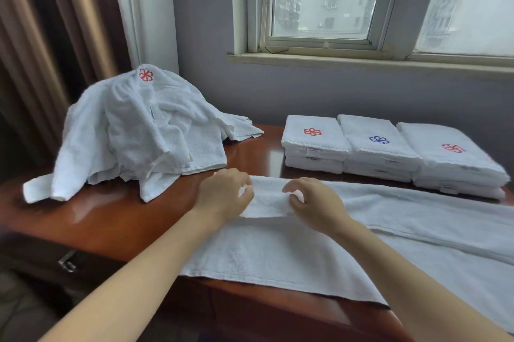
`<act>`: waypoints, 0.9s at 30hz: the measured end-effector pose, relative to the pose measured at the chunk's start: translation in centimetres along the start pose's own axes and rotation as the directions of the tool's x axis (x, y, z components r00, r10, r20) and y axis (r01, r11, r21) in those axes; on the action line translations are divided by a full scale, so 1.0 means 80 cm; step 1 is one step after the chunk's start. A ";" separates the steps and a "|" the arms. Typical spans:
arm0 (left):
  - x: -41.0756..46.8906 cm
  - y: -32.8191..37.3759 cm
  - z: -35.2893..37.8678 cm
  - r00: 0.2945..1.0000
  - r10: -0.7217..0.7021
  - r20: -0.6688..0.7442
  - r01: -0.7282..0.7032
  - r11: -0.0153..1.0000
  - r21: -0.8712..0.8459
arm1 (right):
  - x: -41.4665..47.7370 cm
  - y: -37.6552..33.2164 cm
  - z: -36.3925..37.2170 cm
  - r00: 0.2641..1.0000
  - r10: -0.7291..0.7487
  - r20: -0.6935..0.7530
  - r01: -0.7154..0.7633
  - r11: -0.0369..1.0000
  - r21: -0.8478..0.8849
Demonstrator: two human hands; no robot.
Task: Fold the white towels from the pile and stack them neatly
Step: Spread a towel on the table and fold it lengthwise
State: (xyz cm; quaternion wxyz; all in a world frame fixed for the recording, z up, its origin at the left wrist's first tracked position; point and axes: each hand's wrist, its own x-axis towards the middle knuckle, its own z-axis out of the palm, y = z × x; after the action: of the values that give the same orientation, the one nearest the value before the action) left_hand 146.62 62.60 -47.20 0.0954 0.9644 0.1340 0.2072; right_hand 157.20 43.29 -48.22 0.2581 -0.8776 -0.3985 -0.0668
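Wooden worktop [116, 213] beneath a window [319, 7]. My left hand [222, 194] and right hand [314, 202], fingers curled, each pinch the 9 o'clock end of the spread towel [278, 252]; its long axis runs 9 to 3 o'clock. Lengthwise fold in hand, I judge; next, lay that edge square. Pile [133, 133] at 10 o'clock, folded stacks [381, 147] at 2.

Both bare forearms reach forward from the lower edge and converge toward the middle. The left grip [225, 194] lies back-up with a straight wrist, its fingers [246, 188] curled down and pinching a fold of the towel [267, 204]. The right grip [314, 202] mirrors it just beside, knuckles up, fingers [290, 190] and thumb curled round the same fold. The two are near each other but not touching.
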 end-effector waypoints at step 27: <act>0.011 -0.013 0.040 0.943 -0.044 0.331 0.031 0.999 0.043 | -0.041 0.011 -0.024 0.978 -0.081 0.190 0.085 0.996 -0.011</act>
State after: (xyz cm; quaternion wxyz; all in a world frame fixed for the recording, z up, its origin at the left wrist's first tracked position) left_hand 148.53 63.44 -49.96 0.1026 0.9843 0.1383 0.0378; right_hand 155.76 39.64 -47.97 0.2074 -0.8650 -0.4569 0.0026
